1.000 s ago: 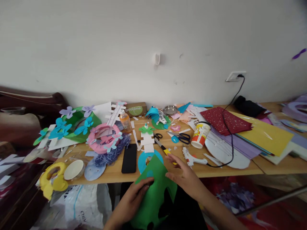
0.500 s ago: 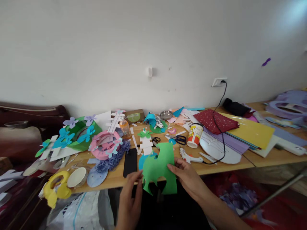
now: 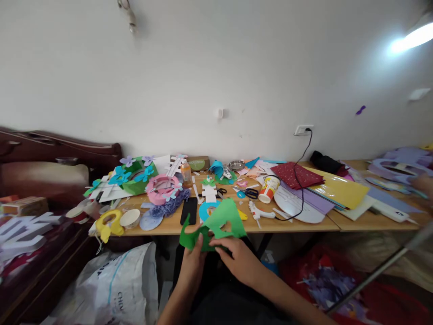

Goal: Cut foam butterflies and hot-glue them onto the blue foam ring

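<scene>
A green craft sheet (image 3: 221,216) with cut-out openings is held over the table's front edge, tilted and bent. My left hand (image 3: 194,259) grips its lower left part, the thumb lying on top. My right hand (image 3: 235,257) is closed on the lower edge near the middle, fingertips close to the left thumb. Just behind the sheet lie a blue ring (image 3: 204,211) and a black phone (image 3: 188,211). Further back are a white fence-like piece (image 3: 209,193) with a green top, black-handled scissors (image 3: 251,193) and a white glue gun (image 3: 260,212).
Flowered green (image 3: 137,178) and pink rings (image 3: 164,188), a yellow cut-out (image 3: 110,224) and a paper bowl (image 3: 130,218) fill the left side. A paper cup (image 3: 269,188), red sheets (image 3: 297,175) and a power cord stand right. A white sack (image 3: 125,280) is below. Another person's hand (image 3: 424,185) shows far right.
My hands have drawn together and turned the green sheet. The left hand, beside it before, now grips it; the right has moved from its right edge to the bottom. The view has shifted.
</scene>
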### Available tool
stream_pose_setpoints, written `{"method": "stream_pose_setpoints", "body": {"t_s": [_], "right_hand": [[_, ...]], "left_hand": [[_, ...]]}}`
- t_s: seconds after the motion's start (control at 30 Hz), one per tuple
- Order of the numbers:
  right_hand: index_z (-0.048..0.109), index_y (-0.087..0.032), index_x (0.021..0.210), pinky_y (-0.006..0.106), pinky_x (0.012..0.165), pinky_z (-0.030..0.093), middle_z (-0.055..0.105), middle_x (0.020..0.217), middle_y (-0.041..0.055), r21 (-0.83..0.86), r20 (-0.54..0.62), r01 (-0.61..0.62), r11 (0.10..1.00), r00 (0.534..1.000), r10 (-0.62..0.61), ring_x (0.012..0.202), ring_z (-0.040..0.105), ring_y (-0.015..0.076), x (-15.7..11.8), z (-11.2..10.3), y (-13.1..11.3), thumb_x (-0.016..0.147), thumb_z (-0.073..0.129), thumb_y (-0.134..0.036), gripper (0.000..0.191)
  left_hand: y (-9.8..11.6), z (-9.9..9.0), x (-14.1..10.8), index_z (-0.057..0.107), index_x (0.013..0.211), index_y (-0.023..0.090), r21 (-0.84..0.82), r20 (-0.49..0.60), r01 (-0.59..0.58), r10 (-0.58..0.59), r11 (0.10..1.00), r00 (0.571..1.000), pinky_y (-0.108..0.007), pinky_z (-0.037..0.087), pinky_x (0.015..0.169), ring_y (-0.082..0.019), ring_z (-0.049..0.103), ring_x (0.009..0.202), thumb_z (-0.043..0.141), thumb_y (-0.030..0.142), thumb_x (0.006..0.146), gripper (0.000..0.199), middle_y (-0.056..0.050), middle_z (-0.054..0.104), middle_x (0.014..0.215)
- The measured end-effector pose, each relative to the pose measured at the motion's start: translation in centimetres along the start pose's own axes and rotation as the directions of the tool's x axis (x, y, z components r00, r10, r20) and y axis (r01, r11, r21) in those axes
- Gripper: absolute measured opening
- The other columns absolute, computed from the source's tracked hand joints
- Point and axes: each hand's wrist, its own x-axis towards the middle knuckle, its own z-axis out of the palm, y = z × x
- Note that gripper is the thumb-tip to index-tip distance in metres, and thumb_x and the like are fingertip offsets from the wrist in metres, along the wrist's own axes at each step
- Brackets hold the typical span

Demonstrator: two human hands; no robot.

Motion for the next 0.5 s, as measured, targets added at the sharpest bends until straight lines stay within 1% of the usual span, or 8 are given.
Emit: {"method": "stream_pose_setpoints", "body": {"t_s": [0.03, 0.1, 0.2, 0.3, 0.4, 0.43, 0.47, 0.5], "right_hand": [[0.074, -0.027, 0.102, 0.039, 0.091, 0.047, 0.070, 0.102, 0.0062, 0.018, -0.071, 0.001, 1.000, 0.997, 0.000, 0.096, 0.063, 0.0237, -0.4, 0.1, 0.3, 0.087, 0.059, -0.024, 0.022], [0.073, -0.025, 0.100, 0.035, 0.083, 0.050, 0.068, 0.099, 0.0046, 0.077, -0.188, -0.015, 0.997, 0.982, 0.030, 0.085, 0.061, 0.0194, -1.2, 0.2, 1.0, 0.079, 0.066, -0.024, 0.021], [0.072, -0.023, 0.099, 0.032, 0.076, 0.050, 0.068, 0.093, 0.0031, 0.218, -0.268, -0.088, 0.972, 0.952, 0.147, 0.078, 0.060, 0.0170, -2.7, -0.5, 1.6, 0.071, 0.074, -0.026, 0.028], [0.072, -0.021, 0.095, 0.033, 0.078, 0.051, 0.071, 0.089, 0.0038, 0.296, -0.341, -0.113, 0.948, 0.915, 0.216, 0.079, 0.063, 0.0182, -4.8, -2.1, 2.1, 0.068, 0.079, -0.029, 0.029], [0.074, -0.021, 0.092, 0.034, 0.079, 0.051, 0.074, 0.090, 0.0048, 0.285, -0.442, -0.136, 0.949, 0.860, 0.256, 0.080, 0.065, 0.0193, -7.2, -4.2, 3.1, 0.067, 0.081, -0.032, 0.028], [0.075, -0.021, 0.091, 0.034, 0.077, 0.052, 0.074, 0.089, 0.0053, 0.295, -0.468, -0.149, 0.944, 0.839, 0.278, 0.078, 0.066, 0.0196, -8.0, -4.9, 3.6, 0.067, 0.081, -0.035, 0.028], [0.074, -0.020, 0.091, 0.032, 0.070, 0.052, 0.075, 0.088, 0.0058, 0.316, -0.493, -0.155, 0.936, 0.816, 0.301, 0.072, 0.066, 0.0186, -8.8, -5.6, 4.4, 0.069, 0.080, -0.039, 0.030], [0.074, -0.019, 0.094, 0.030, 0.061, 0.051, 0.075, 0.088, 0.0064, 0.347, -0.511, -0.154, 0.925, 0.796, 0.324, 0.063, 0.064, 0.0163, -9.6, -6.2, 5.3, 0.071, 0.078, -0.043, 0.033]], "left_hand": [[0.1, -0.2, -0.2, 0.063, 0.120, 0.014, -0.061, -0.056, 0.000, -0.003, 0.998, 0.998, -0.043, 0.048, 0.103, -0.029, 0.065, 0.114, 0.074, 0.031, 0.083, 0.043, -0.013, 0.073, 0.111], [0.5, -0.9, -0.4, 0.064, 0.118, 0.014, -0.132, -0.127, -0.040, 0.023, 0.990, 0.992, -0.041, 0.052, 0.098, -0.027, 0.068, 0.109, 0.071, 0.023, 0.084, 0.036, -0.012, 0.073, 0.112], [1.4, -2.4, -0.3, 0.062, 0.121, 0.015, -0.174, -0.207, -0.071, 0.034, 0.982, 0.978, -0.042, 0.057, 0.092, -0.025, 0.069, 0.105, 0.061, 0.014, 0.089, 0.032, -0.012, 0.072, 0.115], [2.3, -3.9, 0.2, 0.058, 0.126, 0.016, -0.190, -0.276, -0.081, 0.026, 0.978, 0.961, -0.042, 0.059, 0.087, -0.024, 0.070, 0.102, 0.053, 0.011, 0.091, 0.035, -0.012, 0.073, 0.113], [3.2, -4.7, 0.6, 0.056, 0.129, 0.016, -0.205, -0.253, -0.082, 0.028, 0.975, 0.967, -0.043, 0.059, 0.086, -0.024, 0.070, 0.102, 0.049, 0.012, 0.093, 0.036, -0.012, 0.071, 0.116], [3.4, -4.8, 0.7, 0.055, 0.129, 0.016, -0.212, -0.233, -0.080, 0.029, 0.974, 0.972, -0.043, 0.059, 0.086, -0.024, 0.069, 0.103, 0.049, 0.012, 0.093, 0.037, -0.013, 0.071, 0.116], [3.6, -4.8, 0.7, 0.055, 0.130, 0.016, -0.219, -0.211, -0.076, 0.029, 0.973, 0.977, -0.043, 0.059, 0.087, -0.024, 0.069, 0.103, 0.049, 0.012, 0.093, 0.037, -0.013, 0.071, 0.117], [3.8, -4.8, 0.8, 0.055, 0.130, 0.015, -0.224, -0.187, -0.068, 0.025, 0.972, 0.982, -0.043, 0.059, 0.087, -0.025, 0.069, 0.104, 0.050, 0.012, 0.092, 0.038, -0.013, 0.070, 0.117]]}}
